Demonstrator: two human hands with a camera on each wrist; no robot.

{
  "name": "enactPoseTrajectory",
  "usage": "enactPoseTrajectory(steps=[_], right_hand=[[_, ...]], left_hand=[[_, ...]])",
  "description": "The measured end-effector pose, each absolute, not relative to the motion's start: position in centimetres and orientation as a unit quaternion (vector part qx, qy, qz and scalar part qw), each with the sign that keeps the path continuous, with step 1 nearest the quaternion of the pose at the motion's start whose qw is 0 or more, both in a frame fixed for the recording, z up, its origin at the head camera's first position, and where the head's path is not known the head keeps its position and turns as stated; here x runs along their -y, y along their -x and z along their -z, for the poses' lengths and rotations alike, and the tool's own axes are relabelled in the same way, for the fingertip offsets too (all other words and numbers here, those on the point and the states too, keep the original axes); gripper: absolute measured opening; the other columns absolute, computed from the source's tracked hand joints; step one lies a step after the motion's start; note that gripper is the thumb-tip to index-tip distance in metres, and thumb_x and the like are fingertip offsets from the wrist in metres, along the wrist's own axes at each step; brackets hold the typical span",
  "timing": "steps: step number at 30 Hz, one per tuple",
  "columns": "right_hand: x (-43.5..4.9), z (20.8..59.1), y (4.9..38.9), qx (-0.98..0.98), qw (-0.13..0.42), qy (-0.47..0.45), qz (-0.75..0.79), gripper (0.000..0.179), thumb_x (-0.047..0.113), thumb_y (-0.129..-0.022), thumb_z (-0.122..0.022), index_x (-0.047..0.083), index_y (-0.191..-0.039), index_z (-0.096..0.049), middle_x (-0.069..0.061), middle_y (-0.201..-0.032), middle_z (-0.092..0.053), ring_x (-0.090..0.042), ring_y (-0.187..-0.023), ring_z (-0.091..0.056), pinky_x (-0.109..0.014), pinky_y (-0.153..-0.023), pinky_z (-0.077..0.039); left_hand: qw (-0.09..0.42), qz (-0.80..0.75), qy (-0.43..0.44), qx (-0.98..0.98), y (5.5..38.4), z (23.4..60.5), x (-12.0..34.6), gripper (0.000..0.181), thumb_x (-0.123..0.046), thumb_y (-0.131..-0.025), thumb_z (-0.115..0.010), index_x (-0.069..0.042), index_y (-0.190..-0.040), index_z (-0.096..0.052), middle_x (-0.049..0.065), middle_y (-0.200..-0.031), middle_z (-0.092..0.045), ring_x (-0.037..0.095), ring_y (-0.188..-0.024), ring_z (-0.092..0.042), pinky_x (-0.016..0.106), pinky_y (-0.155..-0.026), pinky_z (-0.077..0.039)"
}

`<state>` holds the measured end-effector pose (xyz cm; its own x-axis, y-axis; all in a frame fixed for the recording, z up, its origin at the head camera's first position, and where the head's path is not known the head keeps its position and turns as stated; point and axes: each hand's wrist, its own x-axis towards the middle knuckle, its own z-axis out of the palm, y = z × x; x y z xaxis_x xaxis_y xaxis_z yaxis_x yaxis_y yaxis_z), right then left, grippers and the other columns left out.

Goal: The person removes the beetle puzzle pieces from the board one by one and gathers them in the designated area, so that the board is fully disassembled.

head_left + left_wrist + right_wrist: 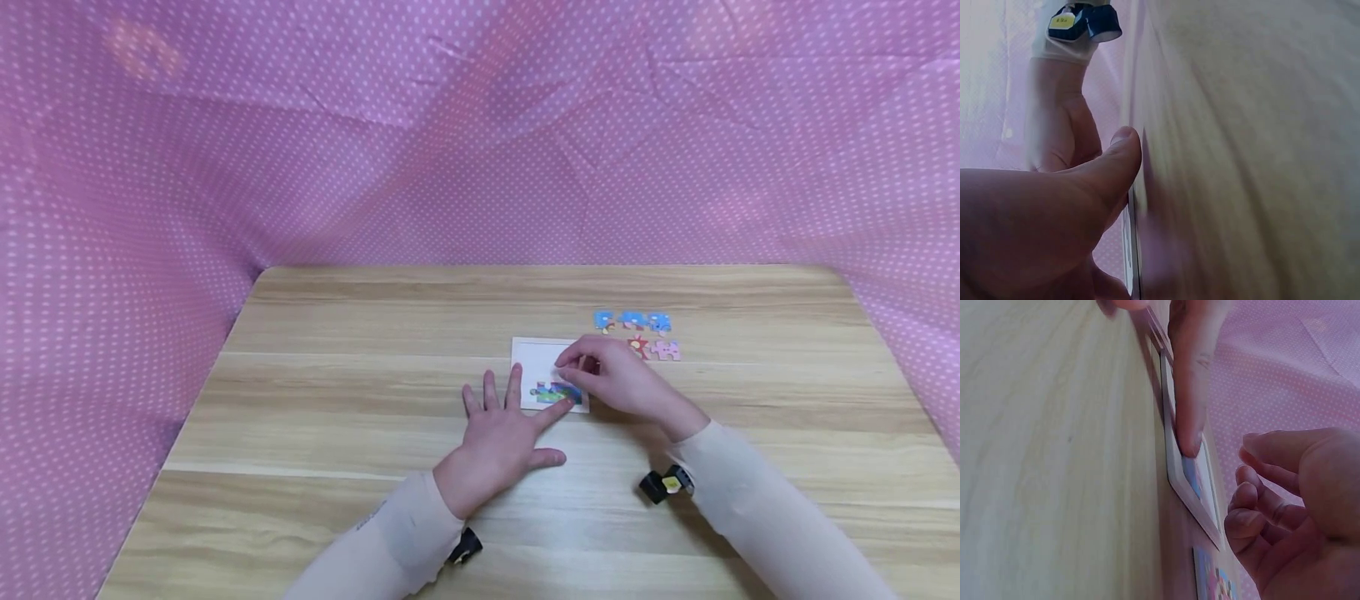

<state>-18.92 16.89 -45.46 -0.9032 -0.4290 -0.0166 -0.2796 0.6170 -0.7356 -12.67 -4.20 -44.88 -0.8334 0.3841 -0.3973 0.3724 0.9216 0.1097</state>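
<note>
A white puzzle board (534, 354) lies on the table, with joined green, blue and purple puzzle pieces (551, 392) along its near edge. My left hand (501, 437) lies palm down with its fingers spread; the index fingertip (1190, 444) presses on the pieces at the right. Above the board hovers my right hand (618, 379), its fingers loosely bent and the thumb near the index finger. I see nothing held in it in the right wrist view. The left wrist view shows the left thumb (1124, 147) close up, held just off the wood.
Loose blue puzzle pieces (633, 320) lie in a row beyond the right hand. Nearer are a red piece (638, 346) and a pink piece (666, 350); the hand may cover others. A pink dotted cloth (480, 167) hangs behind the wooden table (337, 333).
</note>
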Motion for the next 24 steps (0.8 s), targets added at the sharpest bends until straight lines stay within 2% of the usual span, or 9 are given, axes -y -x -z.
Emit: enactPoseTrajectory(steps=[7, 14, 24], right_hand=[[-15.7, 45.8, 19.6, -0.890, 0.123, 0.204, 0.389, 0.012, 0.016, -0.103, -0.074, 0.013, -0.113, -0.080, 0.001, -0.095, -0.072, -0.014, -0.084, -0.062, -0.027, -0.075, -0.052], [-15.1, 46.0, 20.1, -0.889, 0.140, 0.210, 0.383, 0.012, 0.017, -0.104, -0.073, 0.014, -0.112, -0.080, 0.001, -0.097, -0.072, -0.013, -0.083, -0.063, -0.028, -0.073, -0.055], [-14.3, 46.6, 20.6, -0.892, 0.169, 0.191, 0.374, 0.010, 0.018, -0.104, -0.073, 0.015, -0.109, -0.081, -0.002, -0.100, -0.069, -0.015, -0.084, -0.061, -0.030, -0.074, -0.053]], left_hand=[[0.206, 0.002, -0.201, -0.958, 12.8, 44.7, 4.0, 0.074, -0.080, -0.097, -0.051, -0.066, -0.163, -0.020, 0.026, -0.179, -0.013, 0.065, -0.159, -0.018, 0.083, -0.122, -0.024], [0.208, -0.013, -0.200, -0.957, 13.0, 44.9, 4.2, 0.072, -0.078, -0.099, -0.051, -0.064, -0.163, -0.022, 0.027, -0.179, -0.011, 0.063, -0.161, -0.010, 0.083, -0.124, -0.019], [0.222, -0.034, -0.205, -0.953, 13.3, 45.0, 4.6, 0.072, -0.076, -0.100, -0.052, -0.062, -0.164, -0.021, 0.025, -0.181, -0.003, 0.048, -0.168, -0.003, 0.077, -0.129, -0.014]])
